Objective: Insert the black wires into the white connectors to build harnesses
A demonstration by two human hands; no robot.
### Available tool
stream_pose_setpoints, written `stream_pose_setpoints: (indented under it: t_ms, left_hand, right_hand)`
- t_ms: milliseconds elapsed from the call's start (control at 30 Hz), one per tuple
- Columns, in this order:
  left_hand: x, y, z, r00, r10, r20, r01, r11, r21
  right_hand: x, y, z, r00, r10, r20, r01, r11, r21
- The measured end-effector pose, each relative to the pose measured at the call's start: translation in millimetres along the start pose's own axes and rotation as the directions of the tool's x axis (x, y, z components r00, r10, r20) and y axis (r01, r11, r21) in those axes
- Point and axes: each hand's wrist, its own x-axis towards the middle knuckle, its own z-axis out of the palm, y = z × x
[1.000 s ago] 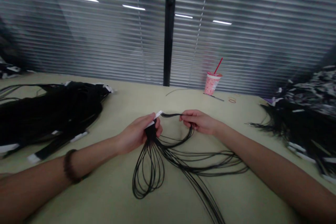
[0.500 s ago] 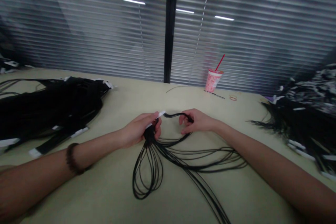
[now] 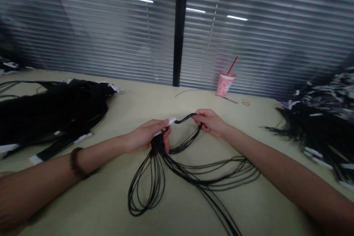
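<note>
Between the two hands, a bundle of thin black cords is hanging over the beige table. The left hand is closing around the gathered part, just below a white label. The right hand is pinching a few cords, probably one loop. Below the grip, the loops are lying on the table.

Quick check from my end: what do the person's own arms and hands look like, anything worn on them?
Both forearms are bare to the frame edge, with no sleeves or gloves in view. The left hand has a dark beaded bracelet round its wrist. The right hand and its wrist carry nothing: no watch, band or ring shows.
</note>
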Motion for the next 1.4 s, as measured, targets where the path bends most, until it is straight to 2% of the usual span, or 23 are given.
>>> stream_pose_setpoints:
  t_ms: [133, 200, 333, 433, 600, 700, 900, 1033, 1200, 1400]
  left_hand:
    - [1, 0, 1.4, 1.000, 0.021, -0.007, -0.021, 0.999, 0.045]
    - [1, 0, 2.3, 0.999, 0.036, -0.005, -0.036, 0.997, 0.065]
    - [1, 0, 3.1, 0.998, 0.049, -0.029, -0.046, 0.996, 0.080]
    - [0, 0, 2.6, 0.998, 0.052, -0.042, -0.049, 0.996, 0.069]
    - [1, -1, 2.3, 0.998, 0.053, -0.036, -0.052, 0.998, 0.035]
    - [1, -1, 4.0, 0.996, 0.074, -0.051, -0.072, 0.997, 0.041]
    - [0, 5, 9.3, 0.995, 0.101, 0.010, -0.101, 0.981, 0.163]
    - [-4, 13, 8.6, 0.995, 0.091, 0.035, -0.097, 0.949, 0.299]
    - [-5, 16, 3.6, 0.995, 0.099, 0.022, -0.101, 0.943, 0.317]
    - [-2, 16, 2.8, 0.992, 0.118, -0.049, -0.095, 0.937, 0.335]
  right_hand:
    - [0, -1, 0, 0.999, 0.003, 0.044, -0.008, 0.993, 0.119]
    - [0, -1, 0, 0.994, 0.032, 0.107, -0.051, 0.983, 0.177]
    - [-3, -5, -1, 0.938, 0.145, 0.315, -0.208, 0.962, 0.178]
    - [-5, -7, -1, 0.915, 0.157, 0.372, -0.240, 0.952, 0.189]
    - [-3, -2, 2, 0.974, 0.004, 0.225, -0.092, 0.919, 0.383]
    - [-2, 2, 3, 0.986, -0.070, 0.151, -0.015, 0.866, 0.501]
    - [-3, 1, -1, 0.992, -0.026, 0.127, -0.060, 0.774, 0.630]
    - [-5, 0, -2, 0.994, -0.046, 0.097, -0.025, 0.780, 0.625]
    - [-5, -8, -4, 0.984, -0.160, 0.083, 0.094, 0.848, 0.522]
    - [-3, -22, -10, 0.982, -0.179, -0.053, 0.185, 0.894, 0.409]
